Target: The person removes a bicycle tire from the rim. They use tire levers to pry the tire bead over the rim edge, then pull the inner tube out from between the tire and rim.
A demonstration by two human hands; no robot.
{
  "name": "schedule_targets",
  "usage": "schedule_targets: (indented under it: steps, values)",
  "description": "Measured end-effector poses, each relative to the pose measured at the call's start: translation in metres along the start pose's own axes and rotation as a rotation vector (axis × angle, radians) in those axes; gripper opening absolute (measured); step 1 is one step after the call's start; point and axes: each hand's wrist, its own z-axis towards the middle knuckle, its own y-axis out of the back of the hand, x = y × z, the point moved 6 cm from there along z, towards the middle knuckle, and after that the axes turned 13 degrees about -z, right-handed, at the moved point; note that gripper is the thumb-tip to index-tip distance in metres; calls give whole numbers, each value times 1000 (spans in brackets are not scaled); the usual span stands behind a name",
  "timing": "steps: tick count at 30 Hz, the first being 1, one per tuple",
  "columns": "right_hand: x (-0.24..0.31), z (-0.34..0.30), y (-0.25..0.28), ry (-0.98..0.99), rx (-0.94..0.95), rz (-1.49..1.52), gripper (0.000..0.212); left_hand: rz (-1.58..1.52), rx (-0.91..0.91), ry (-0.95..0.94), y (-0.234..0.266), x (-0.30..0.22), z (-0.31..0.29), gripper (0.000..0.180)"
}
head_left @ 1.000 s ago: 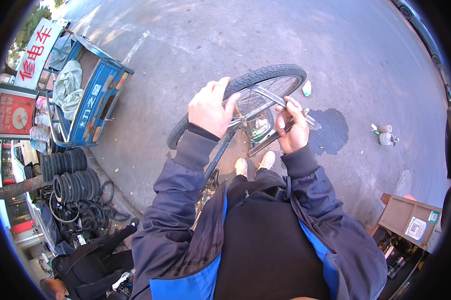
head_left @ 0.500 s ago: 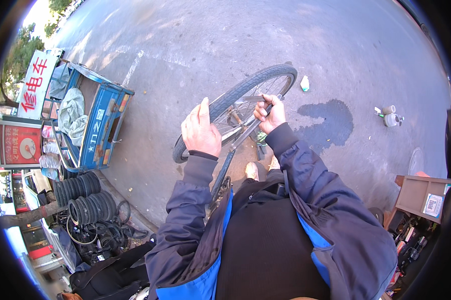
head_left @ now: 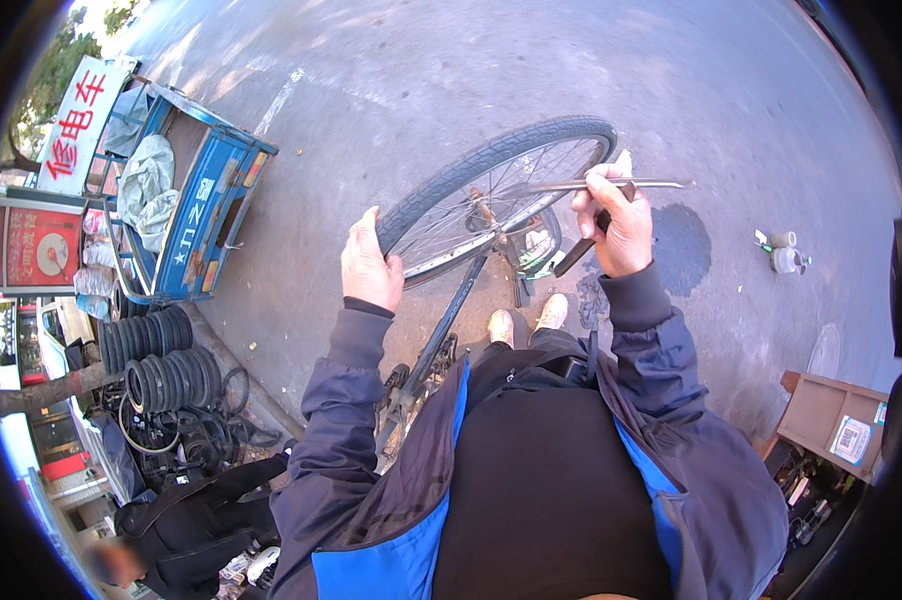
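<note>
A bicycle wheel stands tilted in front of me, its black tyre (head_left: 516, 147) around a spoked rim. My left hand (head_left: 373, 268) grips the tyre at the wheel's near left side, thumb toward the rim. Off the wheel's right side, my right hand (head_left: 621, 228) is closed on two tools. One is a long thin metal tyre lever (head_left: 666, 183), which points left across the spokes. The other is a dark flat bar (head_left: 574, 258), slanting down from the palm. The wheel is joined to a dark bicycle frame (head_left: 449, 315) running down toward my legs.
A blue cargo tricycle (head_left: 216, 215) stands at the left, above stacked tyres (head_left: 171, 370). A person in black (head_left: 196, 525) is at the lower left. On the right are a wet patch (head_left: 683, 250), a small container (head_left: 786, 260) and a brown box (head_left: 831, 415).
My right hand has moved right, away from the rim, with the tools now plainly seen in it. The left hand has shifted left and taken hold of the tyre.
</note>
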Motion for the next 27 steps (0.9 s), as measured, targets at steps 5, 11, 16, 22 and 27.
schedule_targets:
  steps: [5,11,16,22,27]
  values:
    - [35,-17,-16,180,32,-178,13,-24,-53,-261,6,-63,26,75]
    - [41,-14,-34,202,43,-244,15,-151,36,-245,-29,-107,77,37]
    - [47,-5,-30,208,-18,-356,18,-128,6,-267,-37,-113,86,30]
    - [22,-3,-12,131,-90,-235,16,-127,3,-241,-37,-112,86,30]
    - [-46,-6,9,-110,-138,205,20,-108,-10,-246,-38,-114,80,39]
